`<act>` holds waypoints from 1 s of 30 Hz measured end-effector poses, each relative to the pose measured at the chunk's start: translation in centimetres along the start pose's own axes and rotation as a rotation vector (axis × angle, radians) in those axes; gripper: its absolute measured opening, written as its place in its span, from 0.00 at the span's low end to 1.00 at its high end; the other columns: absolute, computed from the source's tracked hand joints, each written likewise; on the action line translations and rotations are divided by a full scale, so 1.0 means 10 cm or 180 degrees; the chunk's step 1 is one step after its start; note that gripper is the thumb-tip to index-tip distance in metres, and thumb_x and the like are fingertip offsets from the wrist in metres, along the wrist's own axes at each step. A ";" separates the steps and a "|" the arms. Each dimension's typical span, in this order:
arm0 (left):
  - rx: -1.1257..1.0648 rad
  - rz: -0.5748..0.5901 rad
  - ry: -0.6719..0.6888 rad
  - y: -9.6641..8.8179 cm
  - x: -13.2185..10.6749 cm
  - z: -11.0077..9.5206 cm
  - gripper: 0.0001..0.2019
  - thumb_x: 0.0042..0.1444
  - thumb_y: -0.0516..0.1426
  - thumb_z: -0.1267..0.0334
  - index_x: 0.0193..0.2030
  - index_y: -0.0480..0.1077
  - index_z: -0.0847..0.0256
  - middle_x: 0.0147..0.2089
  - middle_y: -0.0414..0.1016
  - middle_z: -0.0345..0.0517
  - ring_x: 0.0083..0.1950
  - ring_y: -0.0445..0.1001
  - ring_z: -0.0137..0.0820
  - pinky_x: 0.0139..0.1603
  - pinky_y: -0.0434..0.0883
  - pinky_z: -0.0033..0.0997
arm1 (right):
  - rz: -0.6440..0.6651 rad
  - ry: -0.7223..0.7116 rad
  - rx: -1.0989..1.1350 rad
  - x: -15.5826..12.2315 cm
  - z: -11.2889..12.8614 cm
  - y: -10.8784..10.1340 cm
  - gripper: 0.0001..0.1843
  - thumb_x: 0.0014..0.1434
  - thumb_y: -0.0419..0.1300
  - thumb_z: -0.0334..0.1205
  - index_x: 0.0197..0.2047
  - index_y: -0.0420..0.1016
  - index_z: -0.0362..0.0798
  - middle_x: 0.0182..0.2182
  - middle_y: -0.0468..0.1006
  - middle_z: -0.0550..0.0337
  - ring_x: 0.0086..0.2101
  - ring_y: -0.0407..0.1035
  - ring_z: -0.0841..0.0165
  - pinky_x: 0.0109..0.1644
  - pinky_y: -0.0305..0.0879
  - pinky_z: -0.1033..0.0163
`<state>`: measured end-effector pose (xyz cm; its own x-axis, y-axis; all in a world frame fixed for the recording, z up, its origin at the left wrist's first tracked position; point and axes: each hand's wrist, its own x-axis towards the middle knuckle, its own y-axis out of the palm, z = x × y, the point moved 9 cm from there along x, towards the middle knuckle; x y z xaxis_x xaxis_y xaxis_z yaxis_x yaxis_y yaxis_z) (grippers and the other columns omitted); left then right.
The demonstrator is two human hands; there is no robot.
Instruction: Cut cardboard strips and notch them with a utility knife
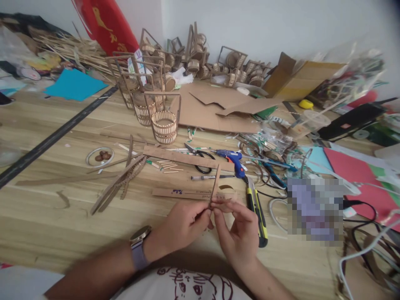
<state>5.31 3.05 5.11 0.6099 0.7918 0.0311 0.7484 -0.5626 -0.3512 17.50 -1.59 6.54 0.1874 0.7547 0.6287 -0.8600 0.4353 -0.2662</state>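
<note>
My left hand pinches the lower end of a thin brown cardboard strip that stands up and leans away from me. A watch sits on that wrist. My right hand is closed beside it, fingers pressed on a small round cardboard piece at the strip's base. Both hands hover over the wooden table near its front edge.
A yellow-black utility knife lies right of my hands, with a blue glue gun, scissors and a long cardboard ruler strip beyond. Small slatted cardboard baskets stand further back. Loose strips lie left. Cables and coloured paper crowd the right.
</note>
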 end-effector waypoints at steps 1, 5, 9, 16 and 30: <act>0.0007 0.0015 0.0021 0.00 0.00 -0.01 0.15 0.66 0.48 0.62 0.30 0.69 0.62 0.28 0.75 0.42 0.29 0.73 0.28 0.30 0.64 0.24 | -0.0064 0.0095 0.0124 0.00 -0.02 -0.01 0.20 0.59 0.62 0.26 0.50 0.67 0.55 0.39 0.81 0.60 0.39 0.79 0.65 0.44 0.75 0.53; 0.0039 0.0077 0.0125 -0.01 0.00 -0.03 0.17 0.66 0.48 0.63 0.29 0.72 0.63 0.28 0.77 0.43 0.29 0.73 0.27 0.31 0.64 0.24 | -0.0235 0.0548 0.0598 0.04 -0.08 -0.02 0.14 0.61 0.62 0.29 0.46 0.66 0.54 0.33 0.79 0.63 0.36 0.79 0.68 0.42 0.75 0.59; -0.0042 0.0195 0.0082 -0.01 0.01 0.00 0.18 0.66 0.48 0.62 0.31 0.74 0.63 0.30 0.78 0.43 0.30 0.74 0.28 0.32 0.65 0.24 | -0.0150 0.0981 0.0971 0.09 -0.14 0.01 0.12 0.63 0.63 0.36 0.46 0.66 0.55 0.29 0.78 0.66 0.36 0.79 0.67 0.42 0.76 0.59; -0.0087 0.0355 0.0015 -0.01 0.04 0.02 0.16 0.66 0.50 0.60 0.33 0.76 0.63 0.31 0.79 0.44 0.31 0.75 0.29 0.31 0.65 0.24 | -0.0134 0.0900 0.0947 0.09 -0.11 0.01 0.11 0.64 0.63 0.38 0.47 0.66 0.55 0.29 0.78 0.66 0.35 0.79 0.66 0.41 0.75 0.58; 0.0067 0.0148 -0.0256 0.00 0.04 0.05 0.14 0.68 0.49 0.62 0.37 0.73 0.62 0.32 0.80 0.44 0.33 0.78 0.30 0.33 0.68 0.25 | 0.0148 0.0021 -0.0293 -0.01 -0.03 0.01 0.22 0.62 0.62 0.31 0.58 0.67 0.55 0.41 0.83 0.55 0.40 0.80 0.62 0.45 0.77 0.52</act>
<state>5.41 3.44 4.69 0.6204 0.7819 -0.0608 0.7136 -0.5949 -0.3700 17.57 -1.47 6.19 0.1517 0.7782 0.6094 -0.8207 0.4428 -0.3612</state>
